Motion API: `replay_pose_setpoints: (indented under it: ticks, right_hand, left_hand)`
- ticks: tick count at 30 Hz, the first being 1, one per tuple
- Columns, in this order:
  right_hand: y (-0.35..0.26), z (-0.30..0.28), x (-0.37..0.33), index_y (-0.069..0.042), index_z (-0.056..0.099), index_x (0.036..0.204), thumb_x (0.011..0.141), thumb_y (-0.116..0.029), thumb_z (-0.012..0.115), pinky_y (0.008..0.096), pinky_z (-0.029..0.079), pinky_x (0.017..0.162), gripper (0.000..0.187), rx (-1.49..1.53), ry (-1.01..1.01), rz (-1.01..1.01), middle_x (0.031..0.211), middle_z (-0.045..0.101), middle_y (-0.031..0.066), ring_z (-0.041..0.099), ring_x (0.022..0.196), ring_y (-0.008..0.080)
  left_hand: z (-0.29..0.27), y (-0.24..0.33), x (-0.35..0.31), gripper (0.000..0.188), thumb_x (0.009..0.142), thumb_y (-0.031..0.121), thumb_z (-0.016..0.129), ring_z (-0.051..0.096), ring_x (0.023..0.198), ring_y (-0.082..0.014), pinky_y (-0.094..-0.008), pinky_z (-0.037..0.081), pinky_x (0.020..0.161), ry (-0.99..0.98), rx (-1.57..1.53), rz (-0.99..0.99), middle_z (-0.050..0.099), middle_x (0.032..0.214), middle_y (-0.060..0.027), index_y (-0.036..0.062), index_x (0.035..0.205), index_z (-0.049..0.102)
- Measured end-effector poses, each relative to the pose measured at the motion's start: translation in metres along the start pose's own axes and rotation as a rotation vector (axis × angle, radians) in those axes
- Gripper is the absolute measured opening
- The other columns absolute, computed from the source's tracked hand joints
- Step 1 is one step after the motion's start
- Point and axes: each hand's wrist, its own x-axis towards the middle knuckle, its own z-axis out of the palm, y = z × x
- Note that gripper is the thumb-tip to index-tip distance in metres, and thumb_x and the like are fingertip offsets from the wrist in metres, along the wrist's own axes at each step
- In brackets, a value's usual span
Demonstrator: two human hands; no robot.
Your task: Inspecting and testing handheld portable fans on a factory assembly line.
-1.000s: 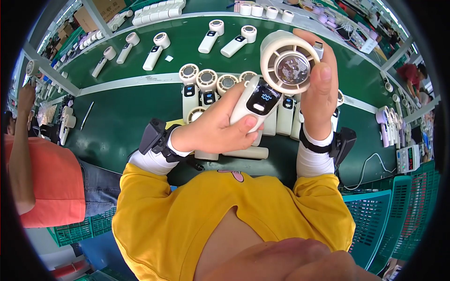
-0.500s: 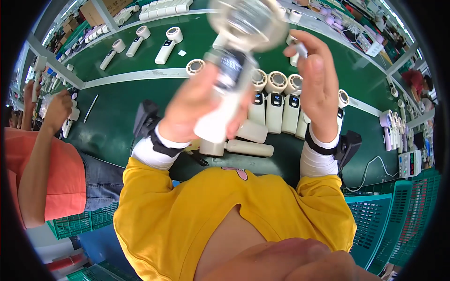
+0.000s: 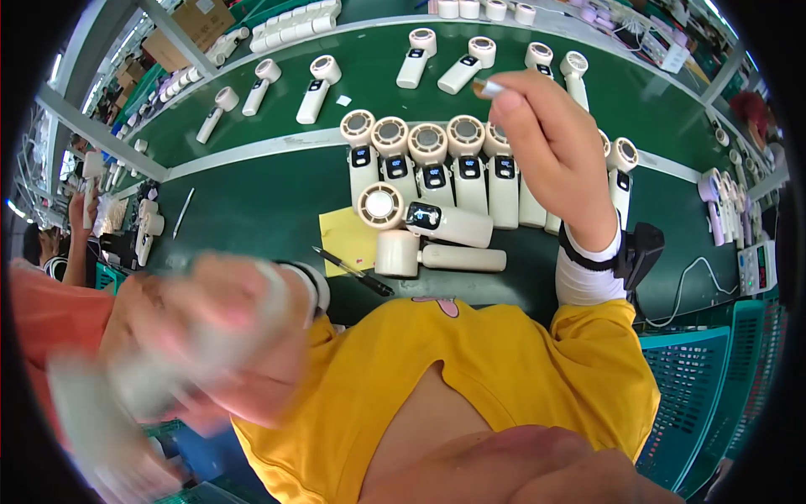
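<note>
My left hand (image 3: 252, 336) is smeared by motion at the lower left, its fingers round a pale handheld fan (image 3: 159, 378), which is blurred too. Up at the right, my right hand (image 3: 558, 155) is closed, pinching a small white piece with a brown tip (image 3: 489, 89) between thumb and fingers. Behind and below that hand stands a row of cream handheld fans (image 3: 432, 181) with round heads and small lit displays; the hand hides part of it. Nearer me, one fan (image 3: 453, 225) lies on its side above another fan (image 3: 462, 258) lying flat.
A yellow paper (image 3: 344, 235) lies under a black pen (image 3: 357, 273). Beyond the pale strip, more fans (image 3: 315, 92) lie spread over the green bench (image 3: 252, 202). A person in an orange top (image 3: 54, 336) is close on the left. Green crates (image 3: 684, 395) stand at the lower right.
My left hand has swung with the fan from over the bench down to the lower left. My right hand has moved slightly, its fingers now closer together round the small piece.
</note>
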Motion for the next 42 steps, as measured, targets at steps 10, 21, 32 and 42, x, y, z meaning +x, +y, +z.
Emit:
replay_pose_setpoints:
  ticks: [10,21,32,42]
  right_hand:
    - [-0.022,0.005,-0.010,0.000,0.052,0.084,0.088,-0.016,0.045,0.0198,0.036,0.053,0.018,0.224,-0.238,0.173,0.067,0.051,0.0031,0.044,0.059,0.0077]
    - [-0.017,0.015,-0.007,-0.003,0.052,0.074,0.086,-0.019,0.049,0.0235,0.034,0.044,0.020,0.414,-0.265,0.003,0.059,0.050,0.0040,0.044,0.047,0.0140]
    - [-0.025,0.027,-0.011,-0.002,0.051,0.072,0.087,-0.018,0.046,0.0243,0.037,0.047,0.023,0.164,-0.120,0.128,0.062,0.054,0.0059,0.049,0.050,0.0155]
    - [-0.020,0.020,-0.004,-0.001,0.053,0.075,0.087,-0.018,0.048,0.0234,0.039,0.049,0.021,0.192,-0.210,0.216,0.060,0.055,0.0062,0.052,0.053,0.0133]
  left_hand:
    - [-0.019,-0.043,0.006,0.043,0.080,0.024,0.037,0.054,0.066,-0.0233,-0.0309,0.049,0.051,0.003,-0.401,-1.373,0.048,0.090,-0.0183,-0.0057,0.112,0.032]
    - [-0.004,-0.056,-0.012,0.046,0.071,0.004,0.036,0.055,0.053,-0.0241,-0.0314,0.047,0.047,-0.170,-0.787,-1.512,0.052,0.085,-0.0189,-0.0040,0.116,0.028]
    - [-0.002,-0.064,-0.029,0.060,0.070,-0.005,0.040,0.054,0.061,-0.0219,-0.0290,0.047,0.054,-0.334,-0.424,-1.207,0.050,0.097,-0.0186,-0.0046,0.125,0.017]
    - [-0.001,-0.074,-0.041,0.061,0.077,-0.001,0.039,0.049,0.069,-0.0129,-0.0255,0.043,0.056,-0.349,-0.525,-1.050,0.045,0.103,-0.0124,0.0003,0.131,0.010]
